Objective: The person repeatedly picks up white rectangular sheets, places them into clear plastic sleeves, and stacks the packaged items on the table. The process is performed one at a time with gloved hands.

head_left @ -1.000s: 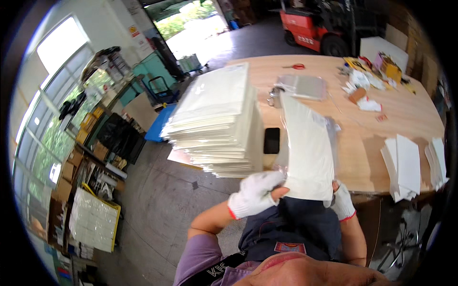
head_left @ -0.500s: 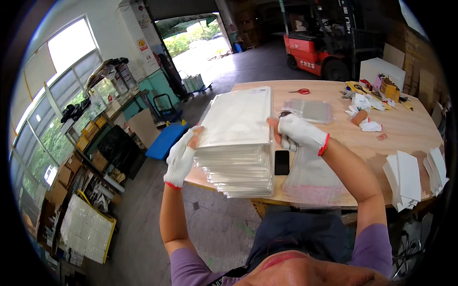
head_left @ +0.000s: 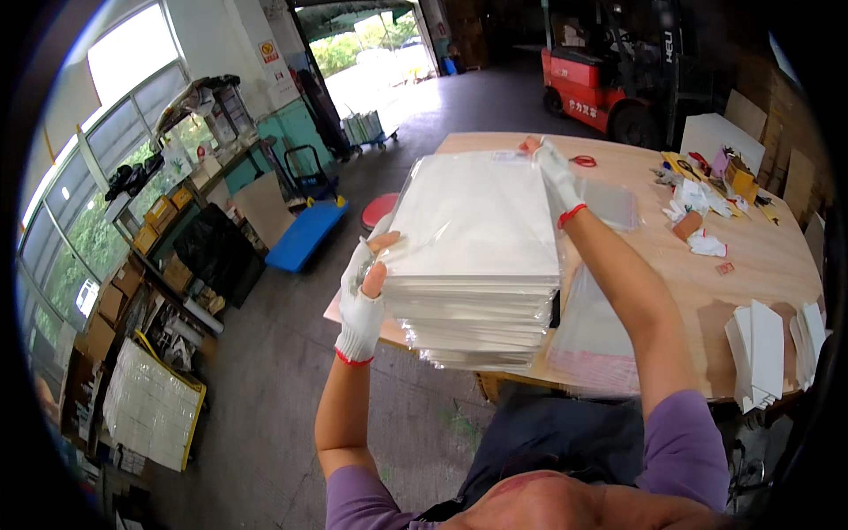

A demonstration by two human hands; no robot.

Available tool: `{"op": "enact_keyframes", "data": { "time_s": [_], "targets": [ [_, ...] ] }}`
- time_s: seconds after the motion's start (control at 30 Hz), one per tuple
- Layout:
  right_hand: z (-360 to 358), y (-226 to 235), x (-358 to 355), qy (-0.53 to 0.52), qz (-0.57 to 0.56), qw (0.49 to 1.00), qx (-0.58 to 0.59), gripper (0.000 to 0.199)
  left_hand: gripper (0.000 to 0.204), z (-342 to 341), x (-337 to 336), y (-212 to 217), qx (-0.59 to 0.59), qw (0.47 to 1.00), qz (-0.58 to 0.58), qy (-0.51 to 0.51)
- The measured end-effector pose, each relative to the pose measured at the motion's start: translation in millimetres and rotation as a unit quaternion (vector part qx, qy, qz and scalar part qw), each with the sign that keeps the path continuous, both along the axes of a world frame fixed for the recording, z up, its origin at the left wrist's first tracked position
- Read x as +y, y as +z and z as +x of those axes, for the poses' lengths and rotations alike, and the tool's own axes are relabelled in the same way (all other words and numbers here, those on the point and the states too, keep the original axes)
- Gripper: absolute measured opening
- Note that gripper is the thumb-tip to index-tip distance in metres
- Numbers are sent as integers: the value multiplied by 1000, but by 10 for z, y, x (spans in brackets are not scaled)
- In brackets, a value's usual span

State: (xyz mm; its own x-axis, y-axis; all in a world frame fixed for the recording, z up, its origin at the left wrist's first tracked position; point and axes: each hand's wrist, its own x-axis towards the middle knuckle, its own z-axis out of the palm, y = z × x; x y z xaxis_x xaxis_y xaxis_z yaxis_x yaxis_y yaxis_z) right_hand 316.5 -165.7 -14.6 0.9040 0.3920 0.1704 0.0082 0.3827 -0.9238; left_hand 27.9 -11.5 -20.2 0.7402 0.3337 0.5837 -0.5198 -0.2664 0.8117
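A tall pile of flat white packets in clear wrap (head_left: 468, 221) is set on the worktop (head_left: 693, 300), right between the two hands. The left side of the pile is touched by the left hand (head_left: 359, 296). A white glove with a red edge is worn on that hand, and its bare thumb and fingertip are poked out. They are held apart, so the hand is not clenched. The far right corner of the pile is reached by the right hand (head_left: 554, 168), which is gloved the same way. That hand is a bit blurred, so it cannot be told if the corner is pinched or just touched.

Red scissors (head_left: 584, 162) are laid just right of the right hand. Some clear plastic bags (head_left: 611, 203) are stacked a little nearer. More clear bags with pink edges (head_left: 594, 331) are spread below the right hand, partly under its forearm. Well to the right of that hand, white gloves (head_left: 707, 244) and a yellow box (head_left: 743, 184) are heaped together, and white cards (head_left: 758, 349) are stood in bunches by the worktop's edge. A blue cart (head_left: 305, 237) is left beyond the left hand. A red forklift (head_left: 579, 84) is parked far past the right hand.
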Motion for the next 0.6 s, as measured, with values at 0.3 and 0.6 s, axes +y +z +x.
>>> {"op": "enact_keyframes", "data": {
  "time_s": [0.3, 0.6],
  "targets": [
    [-288, -196, -109, 3, 35, 989, -143, 36, 75, -43, 106, -139, -21, 1000, 15, 16],
    [-565, -745, -972, -180, 22, 957, -226, 34, 56, -50, 207, -636, -110, 979, 15, 171]
  ]
}}
